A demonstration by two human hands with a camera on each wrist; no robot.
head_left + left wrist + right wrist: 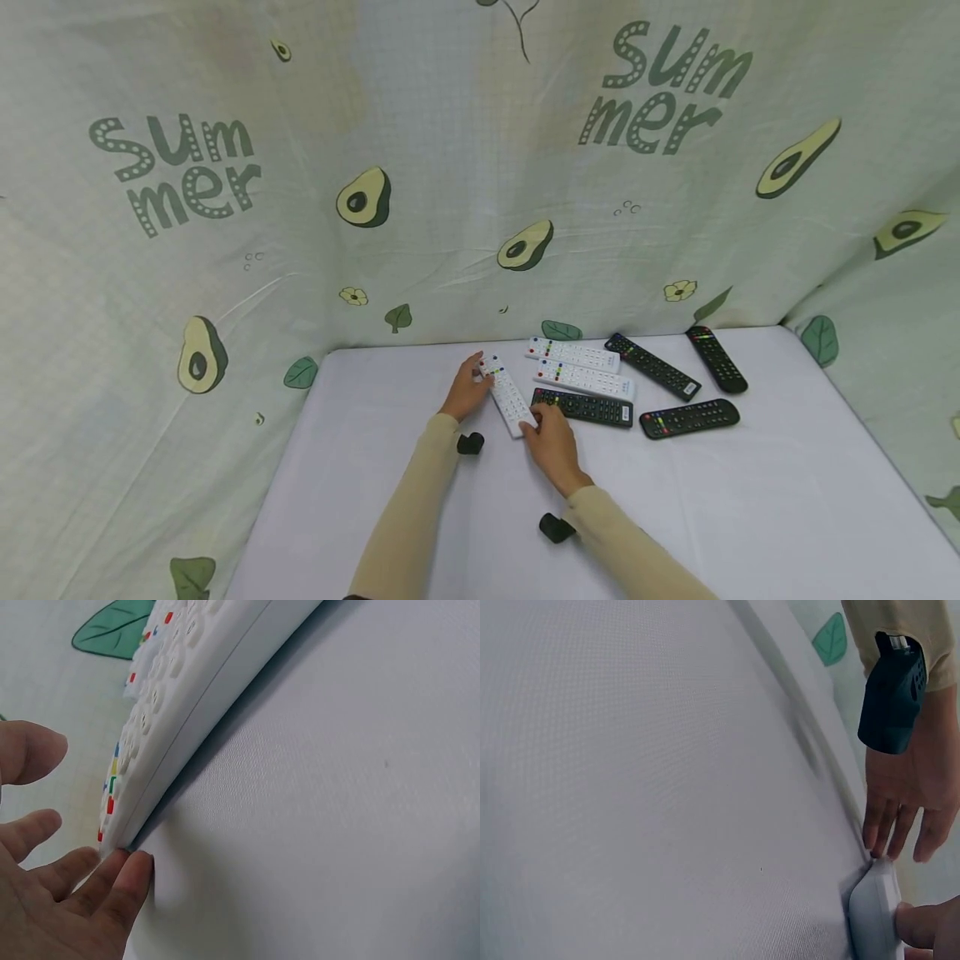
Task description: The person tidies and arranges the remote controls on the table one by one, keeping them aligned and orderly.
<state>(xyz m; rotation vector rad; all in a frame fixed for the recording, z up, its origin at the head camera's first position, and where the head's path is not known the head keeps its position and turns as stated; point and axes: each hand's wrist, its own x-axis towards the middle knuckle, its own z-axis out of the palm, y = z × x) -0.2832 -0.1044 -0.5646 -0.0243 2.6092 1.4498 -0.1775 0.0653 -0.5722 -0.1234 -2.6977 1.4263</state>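
A white remote control (507,397) with small coloured buttons lies slantwise on the table between both hands. At its far end is my left hand (465,390). The left wrist view shows those fingertips against the end of the remote (187,697), the thumb held away from it. My right hand (557,448) pinches the near end, with a finger along the right side and the thumb at the bottom edge. In the right wrist view, the right thumb (919,924) presses on the remote's side, and the left hand (911,776) reaches its other end.
Two more white remotes (573,354) lie to the right, one in front of the other. Beside them are several black remotes (690,418), one (592,407) close to my right fingers. A printed cloth (450,167) hangs behind the white table (360,450).
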